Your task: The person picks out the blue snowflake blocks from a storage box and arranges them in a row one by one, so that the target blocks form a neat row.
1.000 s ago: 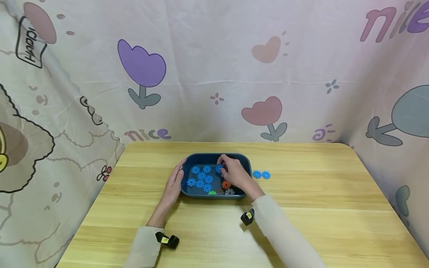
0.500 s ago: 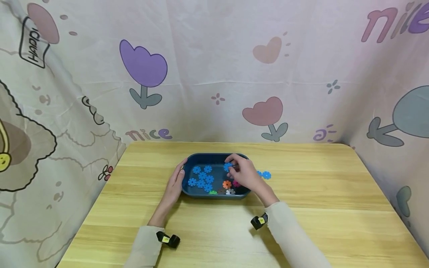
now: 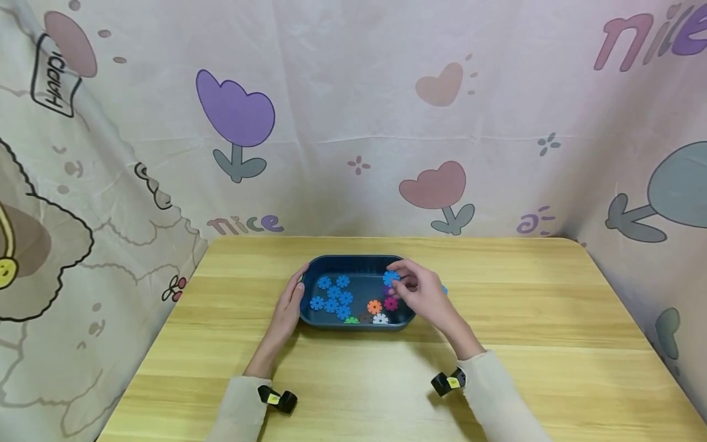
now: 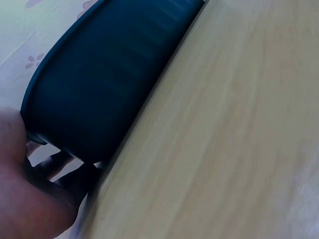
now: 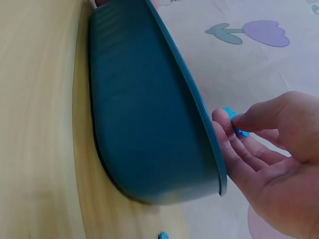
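Note:
A dark blue tray (image 3: 331,264) sits mid-table and holds several snowflake discs, mostly blue (image 3: 333,299), plus an orange (image 3: 374,306), a magenta (image 3: 391,303) and a white one (image 3: 380,318). My right hand (image 3: 418,290) hovers over the tray's right end and pinches a blue disc (image 3: 391,277) between thumb and fingers; the right wrist view shows that disc (image 5: 235,121) just above the rim (image 5: 199,104). My left hand (image 3: 289,304) rests flat against the tray's left wall, its fingers (image 4: 35,194) touching the tray's side (image 4: 104,84).
The wooden table (image 3: 525,307) stretches on all sides of the tray. A blue disc (image 3: 444,289) lies on the table right of the tray, mostly hidden behind my right hand. A patterned curtain (image 3: 353,123) closes off the back and both sides.
My right hand has lifted a blue disc from inside the tray and carried it rightward to the tray's right end. The left hand has stayed on the tray's left wall.

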Motion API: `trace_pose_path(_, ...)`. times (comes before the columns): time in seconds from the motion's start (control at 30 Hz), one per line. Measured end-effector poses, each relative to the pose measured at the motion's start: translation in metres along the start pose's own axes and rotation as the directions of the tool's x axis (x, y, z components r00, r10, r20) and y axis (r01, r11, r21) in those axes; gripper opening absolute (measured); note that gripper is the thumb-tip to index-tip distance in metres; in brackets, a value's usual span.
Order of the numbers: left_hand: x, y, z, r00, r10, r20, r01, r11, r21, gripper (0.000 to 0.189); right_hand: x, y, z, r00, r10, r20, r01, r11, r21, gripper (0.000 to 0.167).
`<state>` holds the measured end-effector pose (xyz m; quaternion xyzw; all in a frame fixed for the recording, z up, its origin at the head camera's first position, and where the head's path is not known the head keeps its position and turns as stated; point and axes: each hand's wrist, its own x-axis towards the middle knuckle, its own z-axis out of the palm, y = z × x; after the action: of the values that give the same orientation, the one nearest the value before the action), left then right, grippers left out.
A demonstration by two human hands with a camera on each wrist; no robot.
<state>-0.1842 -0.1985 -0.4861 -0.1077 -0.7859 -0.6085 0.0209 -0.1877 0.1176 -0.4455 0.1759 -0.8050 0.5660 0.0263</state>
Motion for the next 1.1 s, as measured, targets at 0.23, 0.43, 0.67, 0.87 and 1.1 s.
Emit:
trace_pose_path(0.23,0.004,-0.024,0.001,1.0,0.003,-0.008,-0.003,1.0,0.023,0.047,-0.012,0.003,-0.016,0.998,0.004,-0.061,-0.003,1.0,0.021,0.034)
trace_pose_path(0.43,0.005,-0.026,0.003,1.0,0.006,-0.006,-0.006,1.0,0.024,0.047,-0.022,0.007,-0.031,0.997,0.024,-0.079,-0.022,0.999,0.025,0.038)
trace_pose_path(0.67,0.003,-0.026,0.004,1.0,-0.001,-0.003,0.001,1.0,0.023,0.047,-0.036,0.014,-0.049,0.992,0.053,-0.116,-0.056,0.998,-0.021,0.039)
trace_pose_path(0.87,0.001,-0.023,0.0,1.0,-0.023,-0.016,0.024,0.999,0.026,0.047,-0.04,0.022,-0.061,0.987,0.06,-0.147,-0.06,0.998,0.004,0.04)
trace_pose_path(1.1,0.0,0.0,-0.002,0.999,-0.038,0.014,0.037,0.999,0.019,0.048,-0.043,0.027,-0.08,0.974,0.089,-0.206,-0.099,0.994,-0.041,0.039)
